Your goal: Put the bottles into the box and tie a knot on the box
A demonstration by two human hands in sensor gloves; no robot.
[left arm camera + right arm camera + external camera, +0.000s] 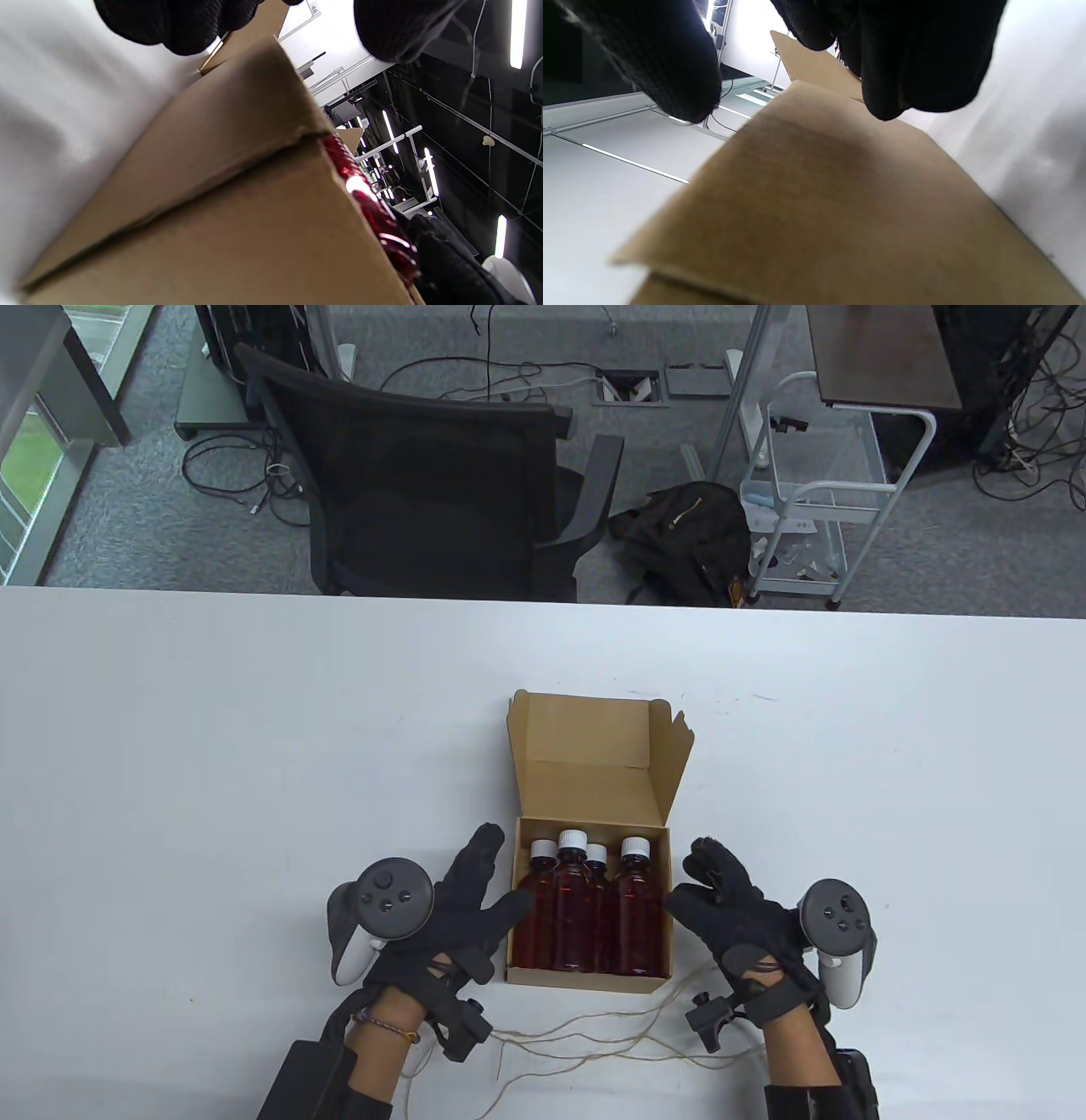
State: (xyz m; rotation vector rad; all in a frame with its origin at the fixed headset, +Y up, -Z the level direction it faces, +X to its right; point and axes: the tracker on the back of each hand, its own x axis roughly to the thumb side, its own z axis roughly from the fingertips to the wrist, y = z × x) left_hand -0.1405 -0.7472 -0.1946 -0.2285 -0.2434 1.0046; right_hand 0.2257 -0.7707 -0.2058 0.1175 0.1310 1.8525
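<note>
A brown cardboard box point(594, 976) stands near the table's front edge with its lid point(585, 755) folded back and open. Several amber bottles point(573, 916) with white caps stand inside it, side by side. My left hand point(501, 869) lies along the box's left wall, fingers straight, thumb over the rim beside the leftmost bottle. My right hand point(696, 874) is at the right wall, its thumb touching the rim. Thin twine point(594, 1039) lies loose on the table in front of the box. In the left wrist view the box point(237, 212) and a red bottle point(382, 220) fill the frame.
The white table point(212, 772) stretches wide on both sides of the box. Beyond its far edge stand a black office chair point(424, 475), a black backpack point(687, 534) on the floor and a white wire cart point(814, 500).
</note>
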